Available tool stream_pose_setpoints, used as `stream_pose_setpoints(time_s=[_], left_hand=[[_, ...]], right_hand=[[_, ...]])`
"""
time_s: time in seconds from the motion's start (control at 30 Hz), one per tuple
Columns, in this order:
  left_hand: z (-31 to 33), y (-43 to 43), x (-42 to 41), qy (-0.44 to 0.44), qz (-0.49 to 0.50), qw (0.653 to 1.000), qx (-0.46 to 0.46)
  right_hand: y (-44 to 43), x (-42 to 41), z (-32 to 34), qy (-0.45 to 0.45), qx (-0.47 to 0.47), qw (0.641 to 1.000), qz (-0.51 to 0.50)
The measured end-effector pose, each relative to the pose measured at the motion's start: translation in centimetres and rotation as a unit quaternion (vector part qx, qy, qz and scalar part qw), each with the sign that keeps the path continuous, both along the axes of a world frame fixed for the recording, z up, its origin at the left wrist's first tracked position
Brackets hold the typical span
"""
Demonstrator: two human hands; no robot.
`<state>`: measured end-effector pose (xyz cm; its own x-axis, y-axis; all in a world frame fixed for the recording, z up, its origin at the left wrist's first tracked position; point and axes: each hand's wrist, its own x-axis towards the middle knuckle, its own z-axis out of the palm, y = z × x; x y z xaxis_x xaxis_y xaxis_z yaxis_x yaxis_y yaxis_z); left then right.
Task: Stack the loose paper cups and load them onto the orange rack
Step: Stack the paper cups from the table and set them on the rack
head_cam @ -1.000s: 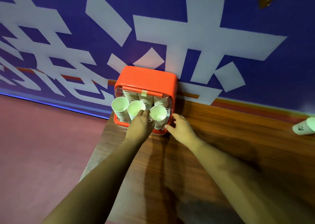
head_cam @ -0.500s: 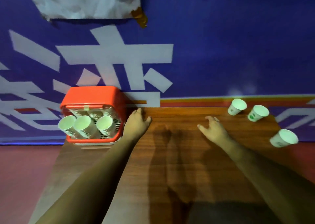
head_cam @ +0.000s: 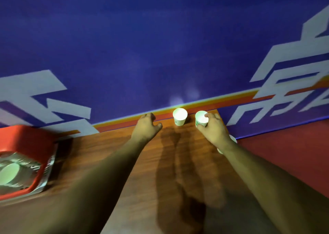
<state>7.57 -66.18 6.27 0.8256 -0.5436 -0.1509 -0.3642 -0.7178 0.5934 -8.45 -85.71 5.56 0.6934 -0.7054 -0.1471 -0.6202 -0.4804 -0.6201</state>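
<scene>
Judging from how things lie, the task is taken to be well advanced but not finished. Stacks of cups are seen lodged in the orange rack (head_cam: 26, 141), which sits at the left end of the counter (head_cam: 178, 180), well apart from both hands. Three loose cups are left at the counter's far right corner, by the wall banner (head_cam: 160, 55).

The held cup (head_cam: 201, 118) is clasped by the right hand (head_cam: 213, 128). The grip is closed round it, with a finger laid over the rim and the thumb set lower on the wall. The middle cup (head_cam: 180, 116) stands upright and untouched just beside it, between the two hands. The left hand (head_cam: 146, 128) is empty, its grip loosely curled, near the counter's far edge. What is left is judged to be the nesting of these three cups and the carrying of that stack across to the rack.

Much is poorly shown. The rack is cut off by the left edge and smeared by blur, so only one pale cup mouth (head_cam: 8, 173) is made out and the stacks cannot be counted. The third cup (head_cam: 233, 139) is mostly hidden behind the right wrist; only a white sliver is seen, probably its rim. Whether the held cup is lifted off the counter cannot be told.
</scene>
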Motion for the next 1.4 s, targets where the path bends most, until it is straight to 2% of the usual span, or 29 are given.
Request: stream_pose_setpoints(time_s=[0.2,0.37,0.6,0.83,1.1,1.27,1.4], left_hand=[[-3.4,-9.1,1.5,0.013,-0.031,0.999,0.029],[-7.2,-13.0,3.2,0.006,-0.053,0.996,0.069],[-11.2,-15.1,3.5,-0.014,-0.066,0.995,0.072],[-12.9,-14.9,3.1,-0.046,-0.084,0.995,0.043],[-11.4,-11.9,2.3,0.012,-0.072,0.997,-0.004],[-7.3,-5.0,2.3,0.025,-0.031,0.999,-0.03],[-3.1,3.7,2.9,0.03,0.03,0.996,-0.081]], right_hand=[[-7.0,2.3,-3.4,0.065,-0.003,0.998,0.017],[-9.2,4.4,-7.0,0.1,-0.001,0.994,0.05],[-10.7,5.8,-10.5,0.116,-0.008,0.99,0.08],[-10.2,5.6,-11.8,0.091,-0.066,0.99,0.091],[-7.3,5.3,-9.8,0.069,-0.035,0.992,0.098],[-2.5,6.1,-5.5,0.03,-0.01,0.993,0.113],[4.3,7.6,-1.1,-0.028,0.01,0.991,0.132]])
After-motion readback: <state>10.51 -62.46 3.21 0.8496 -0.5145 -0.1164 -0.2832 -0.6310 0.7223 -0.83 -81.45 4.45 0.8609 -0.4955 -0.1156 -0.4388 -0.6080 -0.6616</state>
